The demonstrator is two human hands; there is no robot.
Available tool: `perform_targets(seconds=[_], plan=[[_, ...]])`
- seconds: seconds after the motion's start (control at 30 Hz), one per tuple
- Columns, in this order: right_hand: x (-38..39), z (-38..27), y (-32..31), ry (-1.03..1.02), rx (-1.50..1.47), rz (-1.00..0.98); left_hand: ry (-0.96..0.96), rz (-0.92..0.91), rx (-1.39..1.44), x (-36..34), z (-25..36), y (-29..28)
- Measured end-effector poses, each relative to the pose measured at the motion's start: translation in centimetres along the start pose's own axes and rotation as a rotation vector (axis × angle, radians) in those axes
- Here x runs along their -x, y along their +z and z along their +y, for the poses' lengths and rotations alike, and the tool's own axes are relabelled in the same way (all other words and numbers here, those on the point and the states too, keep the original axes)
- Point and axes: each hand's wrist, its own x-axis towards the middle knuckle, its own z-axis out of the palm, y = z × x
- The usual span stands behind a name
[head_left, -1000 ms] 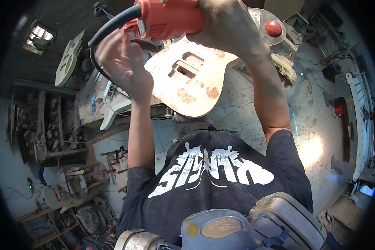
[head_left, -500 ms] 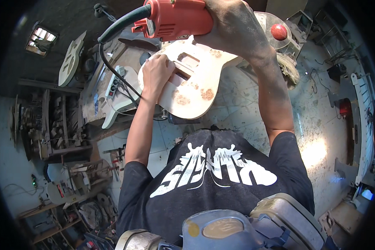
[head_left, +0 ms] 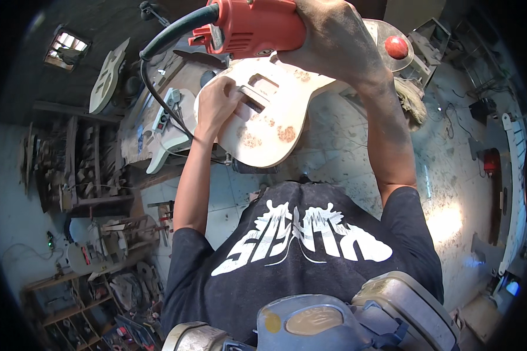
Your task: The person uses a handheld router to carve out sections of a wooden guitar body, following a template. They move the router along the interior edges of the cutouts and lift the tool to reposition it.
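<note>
A pale wooden electric guitar body [head_left: 290,111] with rectangular cut-outs and brown speckled patches lies ahead of me. My left hand [head_left: 216,105] has its fingers curled at the left end of a cut-out, gripping the guitar body. In my right hand [head_left: 336,44], above the far part of the body, is a red corded power tool [head_left: 260,26]. The tool's working end is hidden, and so are most of my right fingertips. Its dark cable [head_left: 158,90] loops down to the left, passing by my left forearm.
On the workbench [head_left: 136,139] at left lie a white power strip [head_left: 160,117] and a pale green guitar-shaped piece [head_left: 164,153]. Another pale body [head_left: 108,79] stands behind. A red ball-like object [head_left: 396,47] is at far right. Wooden racks [head_left: 85,158] line the left side.
The whole view has shifted slightly. The power tool and my right hand appear a little farther right, while the guitar body's near end sits slightly farther left. Both grips look the same.
</note>
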Motion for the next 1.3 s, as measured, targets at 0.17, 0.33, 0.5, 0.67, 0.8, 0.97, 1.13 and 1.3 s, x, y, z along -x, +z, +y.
perform_targets(seconds=[0.17,0.33,0.5,0.67,0.8,0.97,1.13,1.3], plan=[[-0.1,0.7,0.2,-0.024,-0.044,0.004,0.001,0.087,0.022,0.9,-0.4,0.0],[-0.4,-0.3,-0.3,0.014,-0.038,-0.077,-0.011,0.060,-0.044,0.9,0.5,0.0],[0.0,0.7,0.2,0.003,-0.086,-0.038,-0.029,0.047,-0.089,0.6,0.8,0.6],[-0.1,0.5,-0.2,0.024,-0.056,-0.073,0.065,0.140,-0.150,0.5,0.1,1.5],[0.4,1.6,0.4,-0.003,-0.071,-0.047,0.084,0.167,-0.169,0.4,0.4,1.6],[0.1,0.8,0.1,0.034,-0.045,-0.087,-0.007,0.075,-0.150,0.1,-0.2,1.1],[0.6,1.4,1.0,0.010,-0.076,-0.049,-0.269,-0.029,0.005,-0.1,-2.6,2.3],[0.1,-0.5,0.1,0.090,-0.061,-0.114,-0.358,-0.196,-0.068,-0.8,-2.8,2.7]])
